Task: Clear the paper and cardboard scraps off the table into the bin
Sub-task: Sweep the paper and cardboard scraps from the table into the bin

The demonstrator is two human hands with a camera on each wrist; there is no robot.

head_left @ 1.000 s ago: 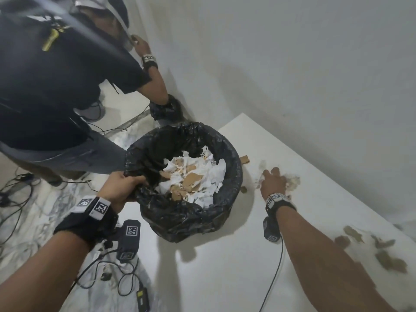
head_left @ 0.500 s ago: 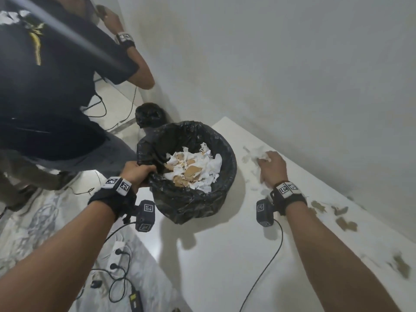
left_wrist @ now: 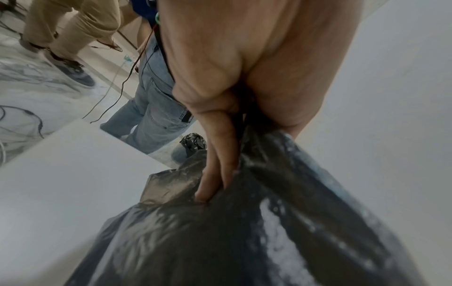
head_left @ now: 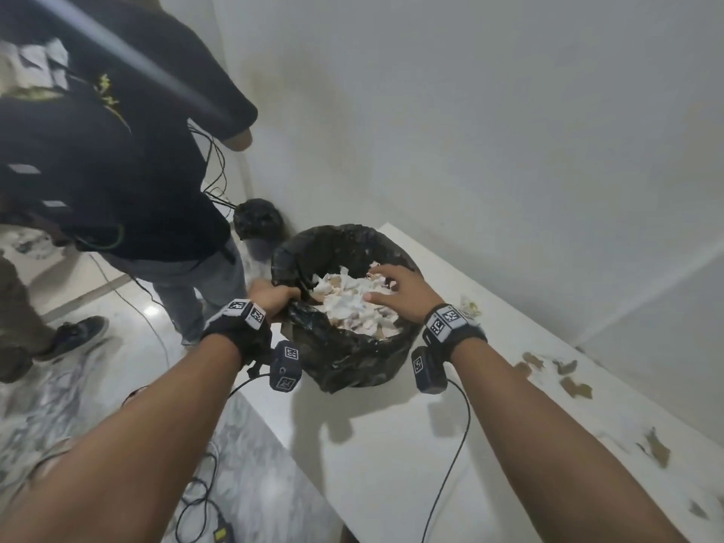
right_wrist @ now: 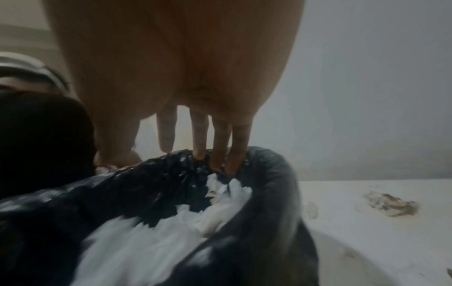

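A bin lined with a black bag (head_left: 352,362) stands on the white table (head_left: 391,444) near its far left corner, filled with white paper and brown cardboard scraps (head_left: 352,307). My left hand (head_left: 270,297) grips the bag's near-left rim (left_wrist: 220,193). My right hand (head_left: 395,286) hovers over the bin's mouth with fingers (right_wrist: 200,133) spread and straight, holding nothing. Brown cardboard scraps (head_left: 574,386) lie on the table to the right, with a crumpled scrap (right_wrist: 391,205) close by the bin.
Another person in a black shirt and jeans (head_left: 129,182) stands left of the bin. A second black-bagged bin (head_left: 256,219) sits on the floor by the wall. Cables (head_left: 196,503) trail over the marble floor. A white wall (head_left: 509,150) borders the table's far side.
My right hand has left the table beside the bin and moved over the bin's mouth, fingers now spread. My left hand keeps its hold on the bag's rim.
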